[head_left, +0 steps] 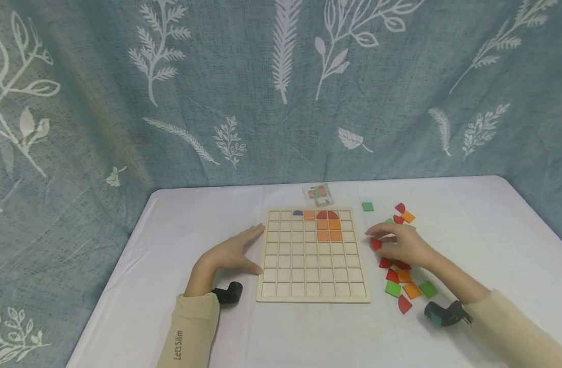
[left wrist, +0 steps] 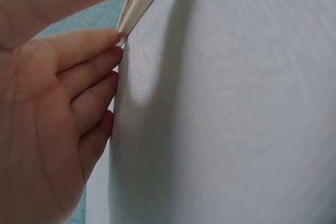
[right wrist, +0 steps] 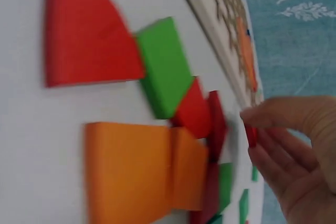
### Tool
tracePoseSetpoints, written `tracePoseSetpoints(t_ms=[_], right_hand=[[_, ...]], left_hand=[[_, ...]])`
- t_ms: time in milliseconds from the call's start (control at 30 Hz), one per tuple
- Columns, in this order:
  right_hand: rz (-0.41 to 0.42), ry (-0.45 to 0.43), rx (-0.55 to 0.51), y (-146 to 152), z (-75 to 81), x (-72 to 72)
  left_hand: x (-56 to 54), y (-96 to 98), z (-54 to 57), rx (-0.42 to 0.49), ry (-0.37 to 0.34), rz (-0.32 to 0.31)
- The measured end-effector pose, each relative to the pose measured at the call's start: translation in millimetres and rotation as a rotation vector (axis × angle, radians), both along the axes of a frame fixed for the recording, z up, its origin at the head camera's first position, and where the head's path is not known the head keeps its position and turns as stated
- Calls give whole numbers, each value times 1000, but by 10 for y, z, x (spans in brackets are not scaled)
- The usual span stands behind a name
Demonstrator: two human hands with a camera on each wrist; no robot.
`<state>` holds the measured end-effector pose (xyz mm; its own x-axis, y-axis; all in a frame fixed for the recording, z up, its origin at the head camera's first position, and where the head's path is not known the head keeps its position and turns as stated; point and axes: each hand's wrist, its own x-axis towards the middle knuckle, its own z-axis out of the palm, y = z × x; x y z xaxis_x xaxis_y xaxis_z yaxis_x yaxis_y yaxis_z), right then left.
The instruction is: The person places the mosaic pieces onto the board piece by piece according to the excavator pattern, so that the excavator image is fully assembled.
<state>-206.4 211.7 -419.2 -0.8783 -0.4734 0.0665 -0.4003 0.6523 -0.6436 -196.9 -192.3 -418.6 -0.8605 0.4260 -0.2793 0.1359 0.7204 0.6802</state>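
A wooden grid board point(head_left: 287, 276) lies mid-table, with orange squares point(head_left: 324, 235), red quarter circles point(head_left: 332, 215) and a small blue piece point(head_left: 298, 212) in its upper cells. My left hand point(head_left: 230, 253) touches the board's left edge, thumb spread from the other fingers. Those fingers look nearly straight in the left wrist view, where the board's edge point(left wrist: 140, 6) shows beside the fingertips. To the right of the board, my right hand point(head_left: 404, 245) pinches a red quarter-circle piece point(right wrist: 250, 135) between thumb and fingers, above the scattered pieces.
Loose green squares point(head_left: 393, 289), orange squares point(head_left: 412, 291) and red quarter circles point(head_left: 404, 304) lie right of the board, some overlapping. One green square point(head_left: 368, 206) sits apart near the back. Behind the board is a patterned card point(head_left: 319, 194). A printed curtain point(head_left: 244, 92) hangs behind the table.
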Motion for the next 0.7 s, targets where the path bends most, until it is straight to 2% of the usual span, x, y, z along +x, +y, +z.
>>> tracePoseSetpoints(t_ms=[133, 300, 533, 700], right_hand=[[67, 22, 35, -57, 81, -29], [102, 10, 38, -139, 158, -40], [195, -11, -44, -267, 101, -90], [230, -17, -90, -401, 76, -102]], left_hand=[[1, 2, -4, -7, 1, 0], [-13, -1, -17, -11, -2, 8], [-10, 5, -1, -19, -6, 3], [-2, 14, 17, -17, -9, 12]])
